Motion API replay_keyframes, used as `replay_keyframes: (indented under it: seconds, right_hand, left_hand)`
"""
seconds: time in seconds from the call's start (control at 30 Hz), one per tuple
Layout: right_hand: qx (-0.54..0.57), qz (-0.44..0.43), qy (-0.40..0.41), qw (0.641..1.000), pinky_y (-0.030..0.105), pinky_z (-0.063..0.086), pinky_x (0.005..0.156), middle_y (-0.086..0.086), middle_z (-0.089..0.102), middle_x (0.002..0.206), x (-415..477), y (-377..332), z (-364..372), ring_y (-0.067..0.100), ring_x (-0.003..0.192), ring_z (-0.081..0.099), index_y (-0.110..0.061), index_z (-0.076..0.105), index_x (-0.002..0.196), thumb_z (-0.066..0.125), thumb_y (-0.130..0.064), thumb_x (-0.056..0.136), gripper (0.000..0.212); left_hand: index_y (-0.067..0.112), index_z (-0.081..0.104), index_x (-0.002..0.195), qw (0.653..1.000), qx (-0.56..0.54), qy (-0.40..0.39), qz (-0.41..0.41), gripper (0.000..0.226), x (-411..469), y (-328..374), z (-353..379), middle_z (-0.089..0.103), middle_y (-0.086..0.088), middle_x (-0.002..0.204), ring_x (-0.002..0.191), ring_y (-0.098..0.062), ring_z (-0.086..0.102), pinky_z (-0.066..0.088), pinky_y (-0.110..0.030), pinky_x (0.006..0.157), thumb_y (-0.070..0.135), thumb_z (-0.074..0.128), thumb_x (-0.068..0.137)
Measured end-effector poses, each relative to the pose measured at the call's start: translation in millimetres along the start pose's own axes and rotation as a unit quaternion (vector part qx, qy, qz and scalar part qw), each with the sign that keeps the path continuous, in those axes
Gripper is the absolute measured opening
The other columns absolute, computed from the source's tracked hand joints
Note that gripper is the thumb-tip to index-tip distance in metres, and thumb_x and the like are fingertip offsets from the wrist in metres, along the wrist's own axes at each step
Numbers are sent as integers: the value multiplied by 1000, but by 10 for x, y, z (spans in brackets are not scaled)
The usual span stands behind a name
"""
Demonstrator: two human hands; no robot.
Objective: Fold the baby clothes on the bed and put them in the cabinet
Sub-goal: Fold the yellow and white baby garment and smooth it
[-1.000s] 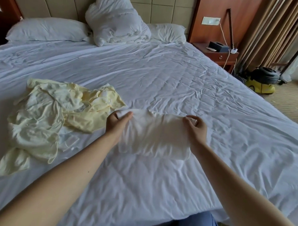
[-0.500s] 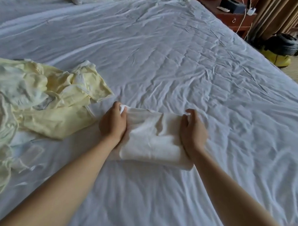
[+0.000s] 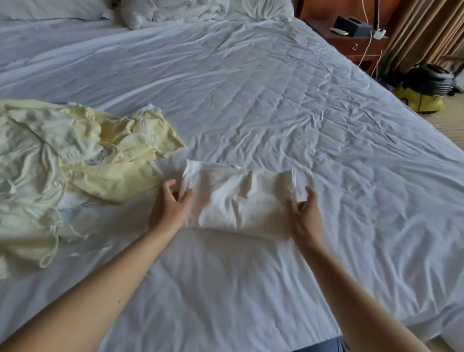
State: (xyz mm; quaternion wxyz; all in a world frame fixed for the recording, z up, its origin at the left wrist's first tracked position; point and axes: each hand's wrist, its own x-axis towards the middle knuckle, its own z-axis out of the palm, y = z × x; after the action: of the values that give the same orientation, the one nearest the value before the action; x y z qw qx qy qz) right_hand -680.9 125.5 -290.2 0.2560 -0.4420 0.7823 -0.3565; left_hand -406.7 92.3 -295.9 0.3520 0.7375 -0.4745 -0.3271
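Your left hand point(image 3: 171, 209) and right hand point(image 3: 307, 216) are each closing their grip on an end of the folded white garment point(image 3: 240, 200) - it is lying on the bed point(image 3: 281, 111), just beside the yellow clothes point(image 3: 79, 166).

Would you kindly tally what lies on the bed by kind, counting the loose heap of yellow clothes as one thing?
folded white garment: 1
heap of yellow clothes: 1
pillows: 2
bunched duvet: 1
Total: 5
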Motion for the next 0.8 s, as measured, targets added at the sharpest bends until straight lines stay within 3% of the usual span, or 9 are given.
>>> replay_keyframes:
  seconds: [0.1, 0.17, 0.3, 0.53, 0.67, 0.73, 0.8]
  right_hand:
    - [-15, -13, -6, 1000, 40, 45, 93, 11, 60, 129, -238, 55, 29, 31, 115, 58, -21, 28, 151, 48, -39, 98, 59]
    - [-14, -36, 1, 999, 39, 43, 96, 8, 55, 138, -311, 1, 66, 30, 121, 55, -22, 32, 150, 48, -35, 99, 55]
    - [-12, -67, 35, 997, 35, 45, 86, 8, 62, 130, -378, -38, -85, 30, 114, 58, -28, 45, 142, 49, -28, 97, 45]
    - [-217, -113, -23, 969, 39, 46, 80, 13, 66, 119, -485, 207, -201, 36, 105, 62, -27, 39, 145, 43, -38, 100, 46]
    - [-168, -62, -5, 984, 38, 45, 83, 6, 65, 117, -283, 90, -253, 31, 107, 62, -26, 30, 147, 49, -48, 90, 64]
    - [-135, -46, 5, 990, 36, 43, 84, 0, 64, 115, -95, -9, -264, 27, 111, 59, -24, 32, 145, 50, -50, 88, 66]
    - [-104, -35, -11, 994, 37, 42, 91, 1, 62, 122, 107, -108, -224, 26, 118, 55, -22, 30, 147, 50, -49, 91, 65]
  left_hand:
    - [14, 43, 136, 999, 25, 13, 32, 55, -254, 13, 2, 58, -8, 131, 117, -31, 56, 43, -37, 92, 43, 60, 92]
    - [16, 45, 136, 997, 38, 24, 60, 44, -335, 80, 21, 57, -8, 134, 118, -31, 56, 42, -36, 90, 35, 54, 97]
    - [23, 54, 131, 990, 71, 22, 123, 32, -402, 43, -91, 60, -6, 133, 118, -32, 56, 44, -37, 92, 21, 45, 100]
    - [27, 58, 128, 960, 230, -6, 159, 32, -516, -114, -187, 66, -7, 122, 106, -34, 62, 46, -35, 81, 24, 44, 100]
    - [23, 63, 119, 960, 233, 32, 149, 30, -361, 117, -187, 54, -9, 123, 111, -32, 55, 44, -38, 85, 26, 55, 91]
    - [20, 66, 116, 953, 223, 51, 199, 28, -205, 253, -146, 54, -10, 120, 110, -33, 54, 44, -40, 89, 24, 57, 89]
    - [18, 65, 118, 937, 228, 15, 265, 29, -54, 404, -18, 57, -8, 121, 112, -31, 55, 44, -39, 93, 23, 56, 91]
